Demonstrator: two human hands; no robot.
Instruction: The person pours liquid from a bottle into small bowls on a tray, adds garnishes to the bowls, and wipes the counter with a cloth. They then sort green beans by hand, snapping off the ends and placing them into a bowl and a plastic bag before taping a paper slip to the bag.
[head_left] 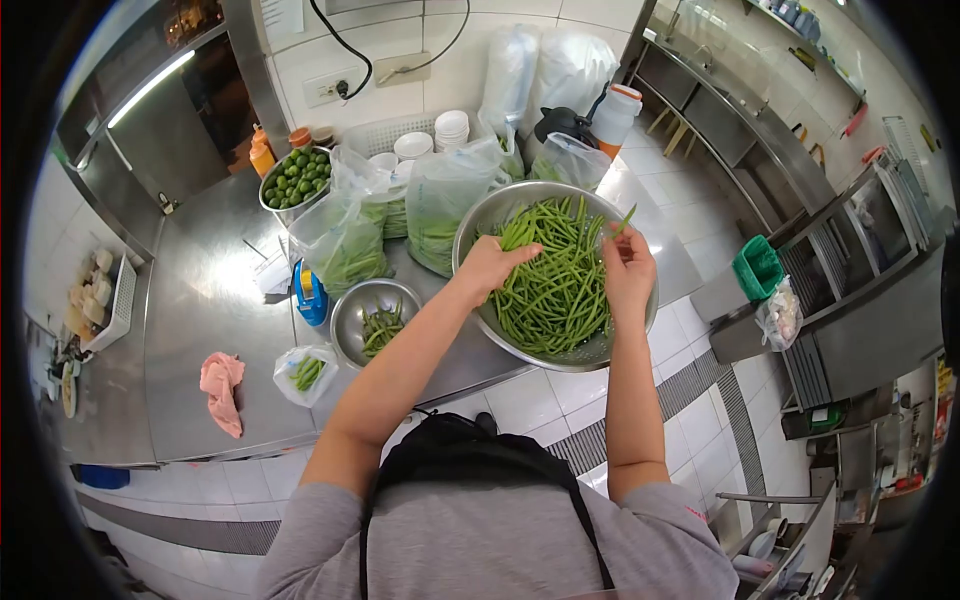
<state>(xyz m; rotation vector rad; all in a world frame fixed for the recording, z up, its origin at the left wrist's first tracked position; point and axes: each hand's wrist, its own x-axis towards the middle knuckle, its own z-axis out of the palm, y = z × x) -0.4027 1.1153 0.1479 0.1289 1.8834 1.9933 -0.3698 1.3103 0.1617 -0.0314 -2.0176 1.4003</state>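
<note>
Your left hand (487, 266) is closing its fingers round a bunch of green beans (516, 236) at the large metal bowl (588, 357), right of the frame's centre. Your right hand (630, 268) is pinching a single bean (626, 217) near the bowl's right rim.

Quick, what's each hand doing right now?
Left hand: fingers partly hidden at thin green beans in the round silver metal bowl; grip can't be told.
Right hand: closed, pinching a thin green bean.

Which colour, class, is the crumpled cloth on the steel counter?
The cloth is pink, seen best in the head view.
</note>
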